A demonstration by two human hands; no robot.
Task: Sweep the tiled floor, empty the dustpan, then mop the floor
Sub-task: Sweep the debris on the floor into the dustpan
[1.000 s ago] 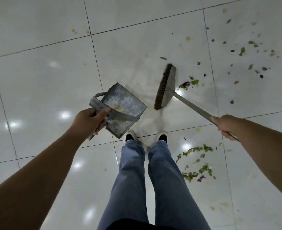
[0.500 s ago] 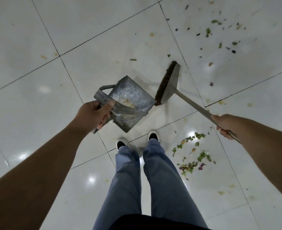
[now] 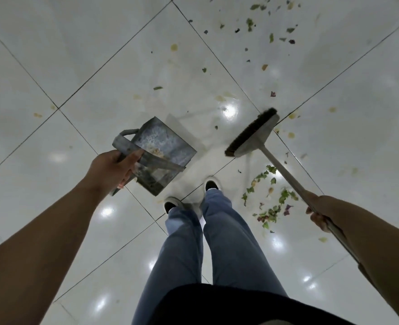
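Note:
My left hand point(image 3: 113, 168) grips the handle of a worn metal dustpan point(image 3: 164, 148), held above the white tiled floor point(image 3: 81, 66) with some scraps inside it. My right hand point(image 3: 318, 212) grips the pale handle of a broom point(image 3: 252, 134), whose dark bristles point left, to the right of the dustpan and apart from it. A heap of green and purple leaf scraps point(image 3: 270, 200) lies on the tile just right of my feet, under the broom handle. More scattered scraps point(image 3: 259, 31) lie farther ahead at the upper right.
My legs in blue jeans point(image 3: 205, 242) and white shoes stand at the centre, between dustpan and heap. Small yellowish bits point(image 3: 174, 46) dot the tiles around. Glossy tiles with dark grout lines and light reflections fill the rest.
The broom head has swung right, away from the dustpan it was touching. The view has turned, so the floor and scraps shifted; the dustpan stays in my left hand.

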